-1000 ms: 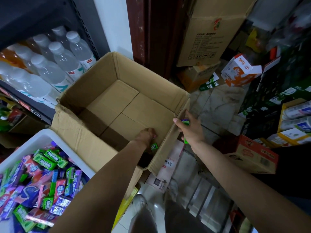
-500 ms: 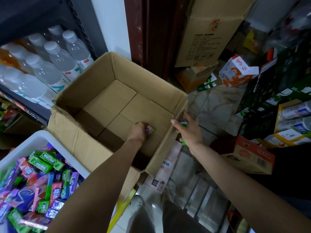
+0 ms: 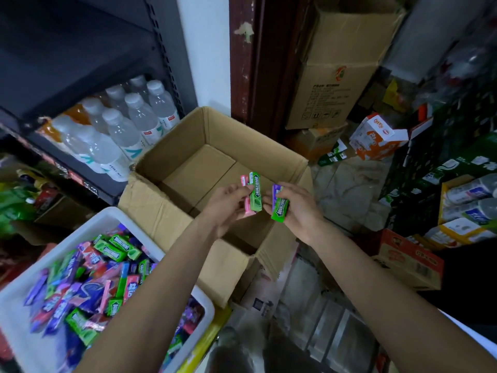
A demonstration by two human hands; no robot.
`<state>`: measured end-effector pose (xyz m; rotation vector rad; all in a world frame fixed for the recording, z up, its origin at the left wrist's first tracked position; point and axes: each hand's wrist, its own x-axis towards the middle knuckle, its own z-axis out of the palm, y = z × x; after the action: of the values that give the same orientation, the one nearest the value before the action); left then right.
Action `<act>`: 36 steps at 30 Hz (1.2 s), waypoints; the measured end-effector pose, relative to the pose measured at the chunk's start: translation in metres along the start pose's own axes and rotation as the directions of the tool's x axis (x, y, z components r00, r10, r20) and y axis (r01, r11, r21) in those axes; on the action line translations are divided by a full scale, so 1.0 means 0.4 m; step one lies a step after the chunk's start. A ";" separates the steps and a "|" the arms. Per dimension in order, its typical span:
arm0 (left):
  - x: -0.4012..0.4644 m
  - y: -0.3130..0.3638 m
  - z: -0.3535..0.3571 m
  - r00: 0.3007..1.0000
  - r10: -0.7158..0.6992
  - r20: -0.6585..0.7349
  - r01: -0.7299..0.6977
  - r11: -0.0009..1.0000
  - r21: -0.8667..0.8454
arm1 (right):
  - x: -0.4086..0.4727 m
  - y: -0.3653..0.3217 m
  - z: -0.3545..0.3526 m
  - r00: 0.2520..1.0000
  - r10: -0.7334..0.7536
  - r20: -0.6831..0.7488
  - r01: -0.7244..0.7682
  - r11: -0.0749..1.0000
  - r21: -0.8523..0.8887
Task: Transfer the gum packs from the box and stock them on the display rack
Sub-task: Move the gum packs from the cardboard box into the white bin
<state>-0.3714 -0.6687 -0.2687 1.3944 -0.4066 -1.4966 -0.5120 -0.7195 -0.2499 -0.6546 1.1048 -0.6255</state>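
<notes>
I hold the last gum packs over the cardboard box (image 3: 188,162): a green pack (image 3: 255,191) with a pink pack (image 3: 246,196) behind it pinched in my left hand (image 3: 228,201), and a second green pack (image 3: 280,209) over a purple pack (image 3: 276,190) gripped in my right hand (image 3: 301,205). The box floor below looks bare, so I judge the emptying nearly done. The white bin (image 3: 113,219) at my lower left is already heaped with packs; these four are not yet stocked.

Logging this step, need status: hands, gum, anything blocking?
Left hand holds green and pink packs. Right hand holds green and purple packs. Both above box, which looks empty. Nothing blocking.
</notes>
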 end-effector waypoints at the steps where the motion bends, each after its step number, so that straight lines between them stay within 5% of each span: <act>1: -0.029 0.006 -0.015 0.999 0.015 -0.032 -0.015 1.000 -0.003 | -0.019 0.004 0.016 0.999 0.005 0.038 -0.006 1.000 0.006; 5: -0.143 0.008 -0.087 0.971 0.122 -0.204 -0.112 0.992 0.060 | -0.087 0.051 0.084 0.981 -0.033 0.189 0.058 0.990 -0.128; 10: -0.294 -0.035 -0.175 0.941 0.226 -0.252 -0.167 0.957 0.236 | -0.157 0.172 0.174 0.942 -0.025 0.335 0.104 0.970 -0.219; 16: -0.445 -0.162 -0.331 0.872 0.236 -0.430 -0.065 0.924 0.376 | -0.214 0.368 0.271 0.938 -0.026 0.345 0.195 0.863 -0.465; 22: -0.518 -0.250 -0.513 0.786 0.300 -0.541 0.126 0.778 0.615 | -0.248 0.535 0.376 0.915 -0.118 0.387 0.379 0.582 -0.720; 30: -0.512 -0.284 -0.674 0.855 0.376 -0.358 0.071 0.599 0.798 | -0.273 0.648 0.488 0.882 -0.172 0.438 0.460 0.118 -0.880; 36: -0.513 -0.340 -0.716 0.933 0.259 -0.252 0.126 0.421 0.898 | -0.283 0.688 0.481 0.884 -0.116 0.453 0.443 -0.101 -0.891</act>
<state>-0.2121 -0.3344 -0.3430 2.4294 -1.1548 -0.8467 -0.3323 -0.4244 -0.3285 -2.3446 1.0396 0.1217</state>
